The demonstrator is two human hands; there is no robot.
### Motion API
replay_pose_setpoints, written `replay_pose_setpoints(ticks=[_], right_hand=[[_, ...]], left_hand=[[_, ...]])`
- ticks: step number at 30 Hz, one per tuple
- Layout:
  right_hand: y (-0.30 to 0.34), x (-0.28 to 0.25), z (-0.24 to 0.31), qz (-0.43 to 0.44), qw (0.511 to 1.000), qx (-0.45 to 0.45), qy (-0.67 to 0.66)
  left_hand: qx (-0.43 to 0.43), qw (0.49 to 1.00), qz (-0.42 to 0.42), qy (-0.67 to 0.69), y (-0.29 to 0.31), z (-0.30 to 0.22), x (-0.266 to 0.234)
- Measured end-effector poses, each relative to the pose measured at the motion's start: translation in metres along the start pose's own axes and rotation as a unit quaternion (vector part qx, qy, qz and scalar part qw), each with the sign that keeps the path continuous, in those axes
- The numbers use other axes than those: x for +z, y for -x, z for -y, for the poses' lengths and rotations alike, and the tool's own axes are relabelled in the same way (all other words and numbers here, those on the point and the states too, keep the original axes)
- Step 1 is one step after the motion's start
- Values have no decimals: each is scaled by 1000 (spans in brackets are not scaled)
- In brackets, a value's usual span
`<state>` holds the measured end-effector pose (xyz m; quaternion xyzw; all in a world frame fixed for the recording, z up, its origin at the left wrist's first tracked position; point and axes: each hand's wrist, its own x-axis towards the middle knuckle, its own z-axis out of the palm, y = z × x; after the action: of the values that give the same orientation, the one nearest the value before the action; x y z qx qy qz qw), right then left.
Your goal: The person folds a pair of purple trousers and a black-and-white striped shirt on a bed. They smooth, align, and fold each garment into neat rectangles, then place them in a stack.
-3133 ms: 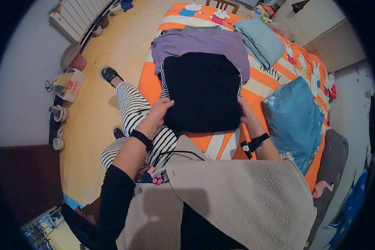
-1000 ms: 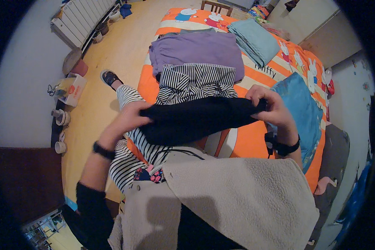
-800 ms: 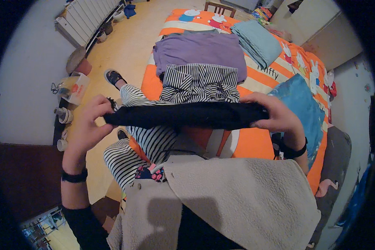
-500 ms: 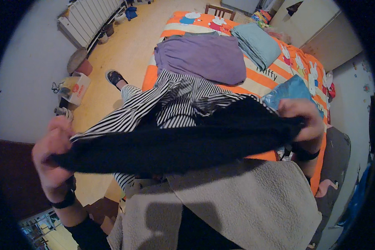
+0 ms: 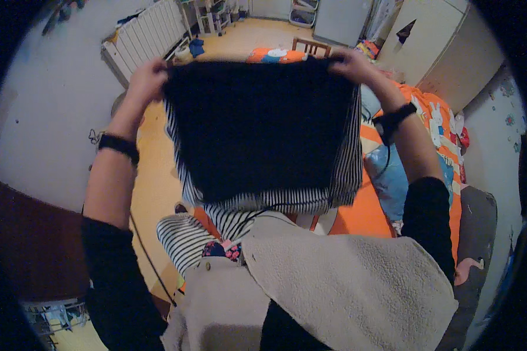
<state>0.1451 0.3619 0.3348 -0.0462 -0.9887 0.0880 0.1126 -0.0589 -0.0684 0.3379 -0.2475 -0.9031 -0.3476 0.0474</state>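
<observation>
A garment [image 5: 257, 128], black on the side toward me with black-and-white stripes along its sides and lower edge, hangs spread out in front of me at arm's length. My left hand [image 5: 149, 81] pinches its upper left corner. At the upper right corner my right hand [image 5: 352, 65] grips it with closed fingers. The cloth is stretched between the two hands and hides much of the bed behind it. Its exact kind is not plain to see.
Behind the garment is a bed with an orange patterned cover [image 5: 366, 213], a blue plastic bag [image 5: 387, 178] on it. A wooden chair [image 5: 311, 47] stands beyond. A white radiator [image 5: 149, 38] lines the left wall; a pale cabinet [image 5: 433, 44] stands at right.
Both hands have risen and moved away from me, closer together, lifting the garment. It was stretched wide and low; now it hangs down and covers the purple cloth on the bed.
</observation>
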Motion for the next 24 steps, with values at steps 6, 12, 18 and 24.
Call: replay_pose_setpoints(ticks=[6,12,18,24], right_hand=[[-6,-164,-38,-515,847,-92,-89],[101,-63,-21,-402,906,-130,37],[183,114,-37,-203,975,-85,16],[271,218,-49,-69,997,25,40]], left_hand=[[239,933,-176,204,-14,-92,-65],[325,907,-158,215,48,-47,16],[260,962,-24,73,119,29,156],[176,973,133,-63,191,88,218]])
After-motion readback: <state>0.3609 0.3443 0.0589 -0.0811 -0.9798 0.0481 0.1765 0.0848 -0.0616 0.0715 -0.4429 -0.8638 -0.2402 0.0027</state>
